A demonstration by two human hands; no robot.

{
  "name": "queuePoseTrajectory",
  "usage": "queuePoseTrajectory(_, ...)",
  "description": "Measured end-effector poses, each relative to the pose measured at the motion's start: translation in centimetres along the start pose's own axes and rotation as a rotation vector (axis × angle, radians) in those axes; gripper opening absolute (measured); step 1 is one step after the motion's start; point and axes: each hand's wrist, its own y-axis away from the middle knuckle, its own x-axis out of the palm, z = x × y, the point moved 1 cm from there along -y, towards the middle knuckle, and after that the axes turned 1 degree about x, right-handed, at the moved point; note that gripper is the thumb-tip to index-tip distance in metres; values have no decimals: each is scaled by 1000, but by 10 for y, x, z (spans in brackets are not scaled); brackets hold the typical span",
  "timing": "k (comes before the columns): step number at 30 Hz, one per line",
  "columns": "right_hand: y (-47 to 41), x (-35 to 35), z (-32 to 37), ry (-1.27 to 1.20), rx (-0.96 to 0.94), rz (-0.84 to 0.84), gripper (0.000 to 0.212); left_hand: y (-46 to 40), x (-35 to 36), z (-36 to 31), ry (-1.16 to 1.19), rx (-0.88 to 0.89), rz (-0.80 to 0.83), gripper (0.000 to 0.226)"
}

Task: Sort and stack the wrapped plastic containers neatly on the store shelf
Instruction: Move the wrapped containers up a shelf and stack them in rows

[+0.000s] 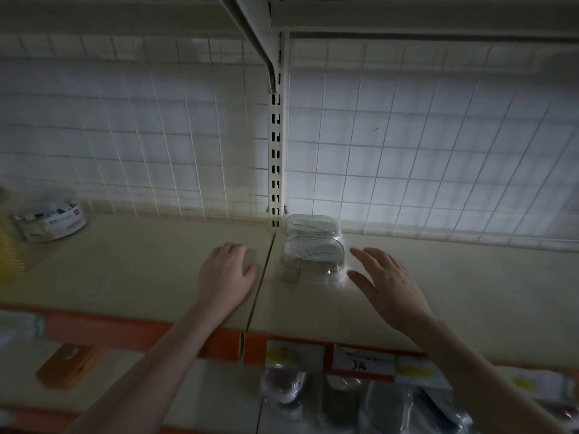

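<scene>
A white wire grid panel point(423, 145) filled the back of the bay, split by a slotted cream upright point(275, 158) that ran down to the shelf. The cream shelf point(131, 264) stretched across the view in two boards meeting at a seam below the upright, with an orange front strip point(125, 332) along its edge carrying price labels point(363, 360) toward the right. Below that strip, a lower shelf held dim wrapped goods point(369, 402) too dark to make out, and an orange flat item point(67, 364) lay on the lower level at the left. A round tub point(51, 220) with a printed band sat at the far left of the shelf, near the grid, beside a blurred yellow thing point(7, 249) at the frame edge. The two wrapped plastic containers point(313, 245) stood one behind the other just right of the seam, the rear one against the foot of the grid panel, the front one touching it. The left hand point(227, 270) lay left of the seam, palm down, fingers loosely bent and holding nothing, apart from the containers. The right hand point(391, 286) was spread with straight fingers, palm toward the containers, its fingertips just beside the front one's wrapping; whether they touched it could not be told.
</scene>
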Motion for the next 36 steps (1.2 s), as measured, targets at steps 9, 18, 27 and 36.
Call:
queuePoseTrajectory(9, 68, -36, -20, -22, 73, -20, 52, 58, -27, -47, -60, 7, -80, 28)
queuePoseTrajectory(18, 169, -58, -68, -51, 82, -41, 43, 151, -23, -112, -53, 53, -144, 31)
queuePoseTrajectory(27, 249, -50, -97, -85, 115, -91, 52, 222, -5, -153, 0, 58, -72, 36)
queuePoseTrajectory(36, 282, 16, -127, -108, 276, -11, 35, 246, 80, -146, -7, 91, 117, 33)
